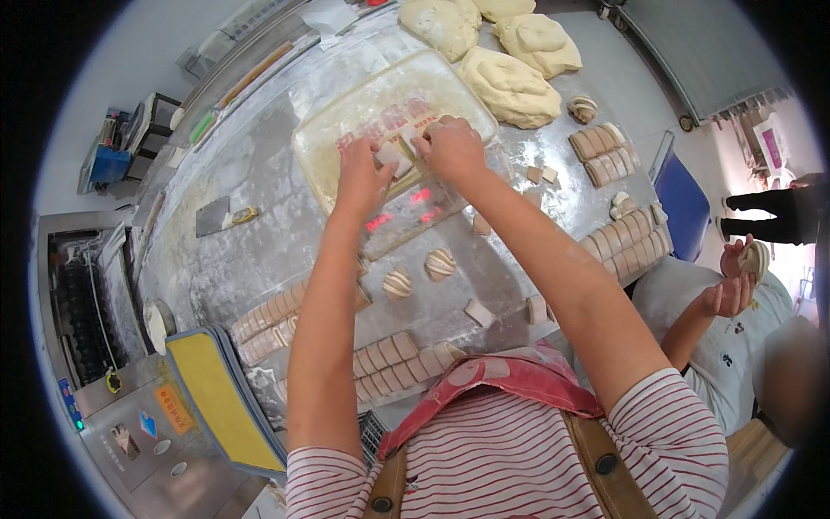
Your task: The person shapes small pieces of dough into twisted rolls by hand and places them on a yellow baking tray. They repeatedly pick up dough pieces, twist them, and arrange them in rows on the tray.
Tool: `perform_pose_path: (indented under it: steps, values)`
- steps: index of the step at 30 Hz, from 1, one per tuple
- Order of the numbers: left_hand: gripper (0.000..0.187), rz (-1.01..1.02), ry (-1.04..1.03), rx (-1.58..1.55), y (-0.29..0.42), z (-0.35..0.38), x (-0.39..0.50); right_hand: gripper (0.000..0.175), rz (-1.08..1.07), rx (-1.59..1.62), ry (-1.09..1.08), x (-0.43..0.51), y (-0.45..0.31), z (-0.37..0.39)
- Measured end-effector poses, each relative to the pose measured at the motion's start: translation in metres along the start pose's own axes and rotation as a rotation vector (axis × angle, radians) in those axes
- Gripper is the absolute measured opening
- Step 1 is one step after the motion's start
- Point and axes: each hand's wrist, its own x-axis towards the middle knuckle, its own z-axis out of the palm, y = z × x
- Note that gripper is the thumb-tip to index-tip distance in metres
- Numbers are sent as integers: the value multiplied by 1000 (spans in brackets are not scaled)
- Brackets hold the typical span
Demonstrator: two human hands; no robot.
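Note:
My left hand point(360, 174) reaches over a translucent plastic tub point(369, 97) bearing red writing, its thumb and fingers against a pale flat dough piece point(393, 159). Beside it my right hand point(455, 146) has its fingers curled at the other side of that piece. What the right fingertips grip is hidden. Nearer me, two striped, rounded dough pieces point(440, 264) sit on the floured metal table point(272, 156). A flat dough piece point(480, 313) lies closer to my apron. Rows of cut dough pieces point(389, 363) extend along the near edge, partly behind my left forearm.
Large yellow dough masses point(512, 84) rest beyond the tub. At left lies a dough scraper point(224, 216). More dough rows point(629, 241) line the right edge. There, a co-worker's hands point(733, 285) hold a striped dough piece point(753, 261). A yellow-and-grey panel point(217, 396) stands at lower left.

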Motion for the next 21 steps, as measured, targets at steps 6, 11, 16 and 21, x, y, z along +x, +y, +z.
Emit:
perform_pose_path:
  steps: [6, 11, 16, 21]
  values:
    - [53, -159, 83, -383, -5, 0, -43, 32, -159, 82, -77, -17, -14, 11]
    - [55, -495, 39, -1032, 28, -20, -88, 30, -106, 373, -39, -33, -13, -3]
    - [47, -600, -47, -1309, 27, -16, -131, 37, -56, 936, -368, -96, -41, -47]
    - [47, -487, -97, -1542, 48, -12, -158, 38, -310, 555, -162, -123, -43, -66]
